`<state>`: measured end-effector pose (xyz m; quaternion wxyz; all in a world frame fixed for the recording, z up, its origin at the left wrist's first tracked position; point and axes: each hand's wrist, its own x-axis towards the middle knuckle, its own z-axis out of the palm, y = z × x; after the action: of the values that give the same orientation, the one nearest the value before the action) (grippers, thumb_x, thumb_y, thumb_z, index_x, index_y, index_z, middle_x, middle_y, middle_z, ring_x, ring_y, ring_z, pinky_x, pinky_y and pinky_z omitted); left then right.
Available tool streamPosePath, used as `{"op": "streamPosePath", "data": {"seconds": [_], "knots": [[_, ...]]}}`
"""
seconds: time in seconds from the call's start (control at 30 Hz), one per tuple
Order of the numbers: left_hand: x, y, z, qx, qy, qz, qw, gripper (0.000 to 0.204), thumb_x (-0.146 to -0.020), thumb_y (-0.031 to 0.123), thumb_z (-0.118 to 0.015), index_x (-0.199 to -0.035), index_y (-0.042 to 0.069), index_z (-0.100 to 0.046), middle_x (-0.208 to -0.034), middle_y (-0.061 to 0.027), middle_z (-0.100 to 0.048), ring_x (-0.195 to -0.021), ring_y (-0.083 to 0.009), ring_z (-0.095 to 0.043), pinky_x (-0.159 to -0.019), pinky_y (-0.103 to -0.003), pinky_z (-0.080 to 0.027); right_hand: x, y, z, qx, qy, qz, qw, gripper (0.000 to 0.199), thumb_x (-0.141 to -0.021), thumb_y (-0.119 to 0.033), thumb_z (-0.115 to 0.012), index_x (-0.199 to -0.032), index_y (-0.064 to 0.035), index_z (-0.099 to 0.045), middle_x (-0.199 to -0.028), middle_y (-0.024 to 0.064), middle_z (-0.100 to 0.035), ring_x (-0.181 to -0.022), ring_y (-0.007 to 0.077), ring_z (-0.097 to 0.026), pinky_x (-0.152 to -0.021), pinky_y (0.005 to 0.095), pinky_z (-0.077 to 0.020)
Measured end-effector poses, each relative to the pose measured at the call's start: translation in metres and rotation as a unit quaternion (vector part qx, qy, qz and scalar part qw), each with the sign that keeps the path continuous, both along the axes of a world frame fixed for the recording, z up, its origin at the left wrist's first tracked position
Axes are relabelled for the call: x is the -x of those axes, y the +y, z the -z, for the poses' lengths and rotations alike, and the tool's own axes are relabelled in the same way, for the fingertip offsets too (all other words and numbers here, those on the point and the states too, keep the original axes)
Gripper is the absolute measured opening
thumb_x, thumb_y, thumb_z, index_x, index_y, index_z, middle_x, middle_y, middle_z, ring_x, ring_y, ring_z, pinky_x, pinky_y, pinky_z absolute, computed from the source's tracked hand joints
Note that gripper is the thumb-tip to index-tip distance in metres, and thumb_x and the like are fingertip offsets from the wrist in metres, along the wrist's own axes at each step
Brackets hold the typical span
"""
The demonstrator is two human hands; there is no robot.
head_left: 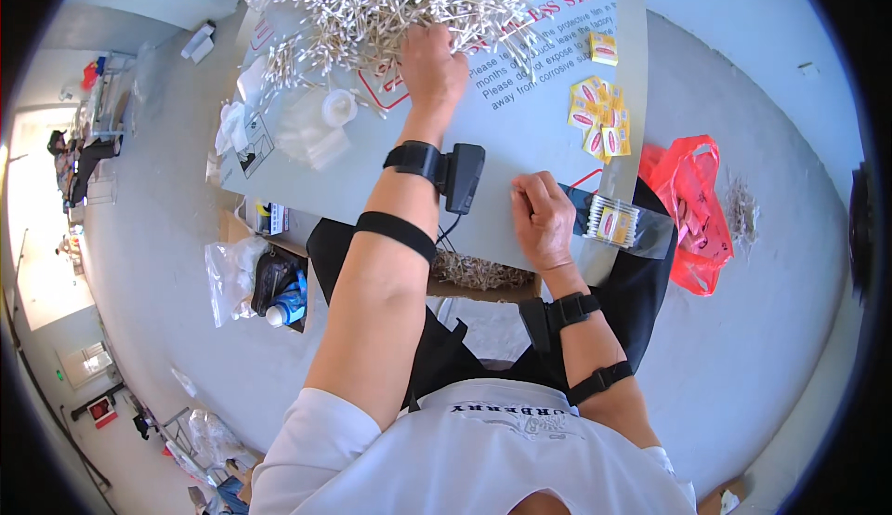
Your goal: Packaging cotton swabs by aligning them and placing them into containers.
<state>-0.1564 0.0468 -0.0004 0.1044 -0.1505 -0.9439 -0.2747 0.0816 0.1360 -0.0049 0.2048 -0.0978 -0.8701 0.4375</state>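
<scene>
At the near edge of a large loose pile of white cotton swabs (372, 4), my left hand (434, 69) reaches in with its fingers curled down onto the swabs; the fingertips are partly hidden. My right hand (544, 220) rests curled near the table's front edge, its palm and anything inside it out of sight. Just right of it lies a clear plastic pouch (641, 234), which holds a row of cotton swabs and a yellow-and-white card (611, 225). Several more yellow cards (599, 111) lie scattered farther up the table's right side.
A film-covered metal table (520, 134) spreads before me. On its left lie a white tape roll (339, 108) and clear bags (311, 138). A red plastic bag (692, 227) sits right of the table. Below the front edge is a cardboard box of swabs (483, 273).
</scene>
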Motion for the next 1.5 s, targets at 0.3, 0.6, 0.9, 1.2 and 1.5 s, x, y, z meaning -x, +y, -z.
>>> {"op": "streamPosePath", "data": {"seconds": [0.3, 0.6, 0.9, 1.2, 1.5], "knots": [[-0.049, -0.038, 0.002, -0.188, -0.084, 0.019, 0.978, 0.008, -0.07, -0.002, -0.063, -0.077, 0.001, -0.063, -0.076, -0.0148, -0.066, -0.073, -0.0314, -0.064, -0.068, -0.038, -0.05, 0.003, 0.003, 0.003, -0.026, 0.019, 0.004, 0.999, 0.013, -0.08, 0.0, -0.065, -0.092, -0.0053, -0.06, -0.083, 0.0102, -0.06, -0.072, 0.0322, -0.063, -0.063, 0.0399, -0.0511], [-0.115, -0.074, 0.007, -0.265, -0.018, -0.004, 0.964, 0.032, -0.07, -0.005, -0.065, -0.1, 0.008, -0.065, -0.107, -0.0096, -0.064, -0.101, -0.0287, -0.059, -0.077, -0.037, -0.05, 0.001, 0.002, 0.002, -0.006, 0.0, 0.008, 1.0, 0.013, -0.08, -0.002, -0.067, -0.091, -0.0054, -0.062, -0.083, 0.0094, -0.061, -0.073, 0.0299, -0.064, -0.065, 0.0378, -0.0525], [-0.132, -0.056, 0.008, -0.028, -0.028, 0.024, 0.999, 0.038, -0.068, 0.006, -0.071, -0.104, 0.008, -0.062, -0.108, -0.0097, -0.058, -0.108, -0.0341, -0.049, -0.095, -0.048, -0.04, -0.001, 0.003, 0.004, 0.022, -0.029, -0.001, 0.999, 0.017, -0.079, -0.004, -0.069, -0.095, -0.0051, -0.062, -0.085, 0.0089, -0.061, -0.072, 0.0268, -0.065, -0.065, 0.0359, -0.0526], [-0.137, -0.084, 0.014, -0.257, -0.129, -0.022, 0.957, 0.032, -0.068, -0.003, -0.064, -0.099, 0.004, -0.062, -0.093, -0.0106, -0.061, -0.094, -0.0312, -0.055, -0.086, -0.042, -0.046, 0.0, 0.003, -0.003, 0.032, -0.041, 0.006, 0.999, 0.031, -0.08, -0.003, -0.068, -0.11, -0.0053, -0.061, -0.101, 0.0102, -0.062, -0.065, 0.0232, -0.064, -0.063, 0.034, -0.0524], [-0.162, -0.058, 0.01, -0.087, 0.006, 0.063, 0.994, 0.017, -0.065, -0.001, -0.069, -0.08, 0.008, -0.065, -0.091, -0.0066, -0.06, -0.09, -0.0307, -0.053, -0.079, -0.042, -0.044, 0.004, -0.001, 0.007, -0.09, -0.047, 0.024, 0.995, 0.039, -0.082, -0.014, -0.07, -0.12, -0.0115, -0.062, -0.11, 0.0084, -0.06, -0.08, 0.03, -0.066, -0.069, 0.0411, -0.0545]]}}
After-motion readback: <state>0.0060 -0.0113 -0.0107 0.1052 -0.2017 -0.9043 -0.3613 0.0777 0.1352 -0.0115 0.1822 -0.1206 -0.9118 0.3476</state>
